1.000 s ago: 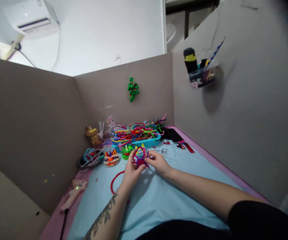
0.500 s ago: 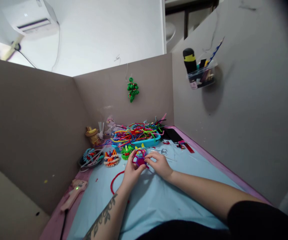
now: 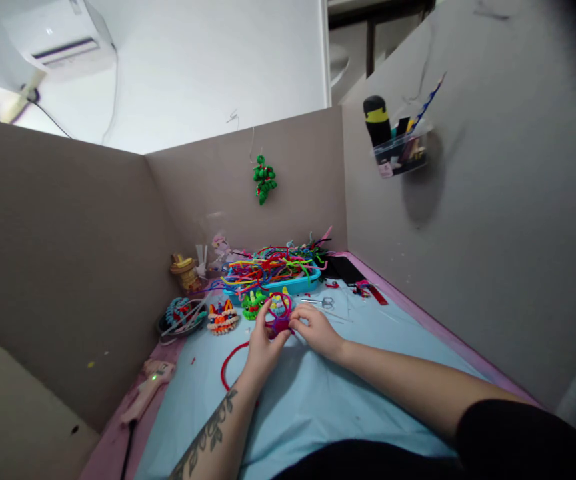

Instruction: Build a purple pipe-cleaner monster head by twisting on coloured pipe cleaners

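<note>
Between my two hands is a small magenta and purple pipe-cleaner piece [image 3: 281,324], with a thin magenta loop standing up from its top. My left hand [image 3: 264,340] grips its left side, thumb below and fingers behind. At its right edge, my right hand [image 3: 317,328] pinches it with thumb and forefinger; the fingertips partly hide what they hold. A red pipe cleaner [image 3: 227,363] curves over the blue cloth left of my left wrist. Just beyond my hands sit a green pipe-cleaner figure [image 3: 254,305] and a yellow and blue one [image 3: 281,303].
A blue tray [image 3: 295,287] heaped with coloured pipe cleaners stands at the back. Scissors [image 3: 324,303] lie right of my hands. An orange and cream figure [image 3: 223,317] and a dark bowl [image 3: 183,321] are on the left, with a pink glue gun [image 3: 148,390] nearer me.
The magenta piece has tilted in my hands, and its loop now stands higher above the purple part. Both hands stay in nearly the same place.
</note>
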Tool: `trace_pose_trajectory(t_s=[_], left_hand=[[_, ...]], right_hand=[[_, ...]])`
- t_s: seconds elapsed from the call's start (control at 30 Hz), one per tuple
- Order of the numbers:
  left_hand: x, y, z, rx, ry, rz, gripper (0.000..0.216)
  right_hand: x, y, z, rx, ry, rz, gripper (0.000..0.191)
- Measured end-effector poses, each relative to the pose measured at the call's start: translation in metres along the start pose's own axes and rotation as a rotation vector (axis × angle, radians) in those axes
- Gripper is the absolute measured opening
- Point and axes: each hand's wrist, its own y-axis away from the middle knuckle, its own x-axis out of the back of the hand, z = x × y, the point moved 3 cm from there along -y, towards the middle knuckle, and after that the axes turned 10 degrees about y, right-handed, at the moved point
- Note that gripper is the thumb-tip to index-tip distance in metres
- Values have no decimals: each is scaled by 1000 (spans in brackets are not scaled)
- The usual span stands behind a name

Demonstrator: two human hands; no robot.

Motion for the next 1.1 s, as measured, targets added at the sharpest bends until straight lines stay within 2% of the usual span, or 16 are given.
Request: trace_pose_trajectory(t_s=[0.17,0.47,0.53,0.73,0.97,1.1], left_hand=[[-1,3,2,-36,-152,23,69],[3,1,0,-2,-173,99,68],[5,-1,-3,24,-141,116,69],[7,-6,-17,100,107,113,77],[3,-7,-22,168,207,40,84],[1,-6,-19,218,213,41,89]], right_hand=[[-7,2,3,-22,76,-27,19],[-10,0,15,-59,30,-74,15],[-10,0,15,-43,6,-67,11],[-10,3,11,-13,21,-24,19],[-6,7,8,209,157,-11,21],[-4,8,9,300,247,-7,22]])
